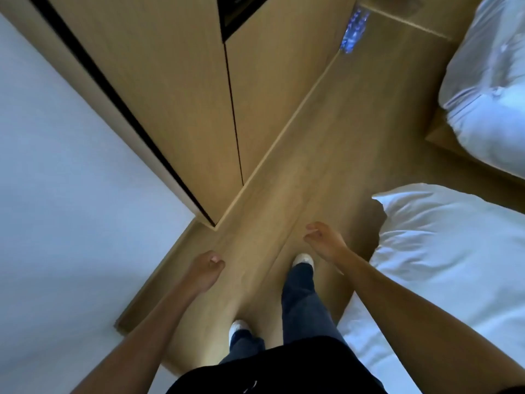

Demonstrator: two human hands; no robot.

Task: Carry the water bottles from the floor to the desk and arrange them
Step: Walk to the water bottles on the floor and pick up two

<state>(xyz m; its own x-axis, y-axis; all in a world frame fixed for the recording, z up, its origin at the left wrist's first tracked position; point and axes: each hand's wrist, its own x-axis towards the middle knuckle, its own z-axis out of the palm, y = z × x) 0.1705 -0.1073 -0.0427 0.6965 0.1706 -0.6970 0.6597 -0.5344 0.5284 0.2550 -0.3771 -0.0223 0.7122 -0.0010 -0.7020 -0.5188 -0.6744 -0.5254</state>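
Note:
A pack of clear water bottles (354,29) with blue labels stands on the wooden floor far ahead, against the base of the wooden cabinet (176,89). It looks blurred. My left hand (206,270) hangs low at the left with its fingers loosely curled and holds nothing. My right hand (324,240) is stretched a little further forward, fingers also loosely curled and empty. Both hands are far from the bottles. No desk is in view.
A white wall (65,172) runs along the left. A bed with white bedding (443,268) lies close on the right, and a second bed (488,81) is further ahead. A strip of wooden floor (326,155) leads between cabinet and beds. My feet in white shoes are below.

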